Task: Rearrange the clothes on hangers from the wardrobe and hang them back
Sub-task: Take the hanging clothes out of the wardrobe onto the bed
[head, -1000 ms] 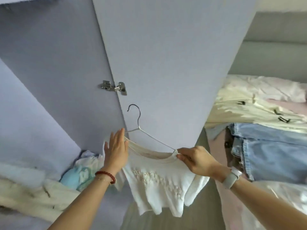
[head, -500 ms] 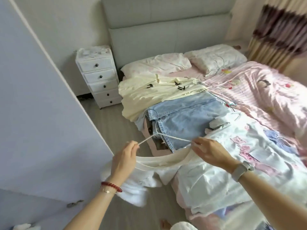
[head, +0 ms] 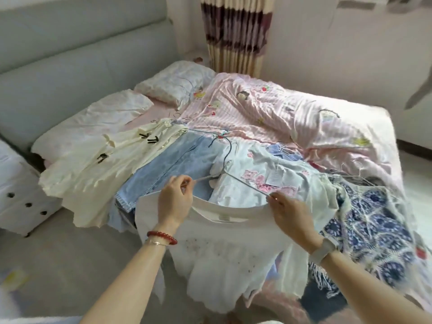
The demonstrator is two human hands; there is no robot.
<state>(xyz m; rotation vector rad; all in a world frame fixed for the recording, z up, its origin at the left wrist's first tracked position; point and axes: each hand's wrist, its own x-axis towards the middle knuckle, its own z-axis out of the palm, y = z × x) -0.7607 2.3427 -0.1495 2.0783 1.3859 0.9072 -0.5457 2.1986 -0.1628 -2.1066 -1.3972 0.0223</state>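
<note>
Above the near edge of the bed (head: pixel 350 118), both hands hold a white short-sleeved top (head: pixel 233 249) on a thin wire hanger (head: pixel 236 181). Left hand (head: pixel 174 202) pinches the hanger's left arm; right hand (head: pixel 291 217) grips the right shoulder and collar. Light-blue denim jeans (head: pixel 170 167) lie beneath.
</note>
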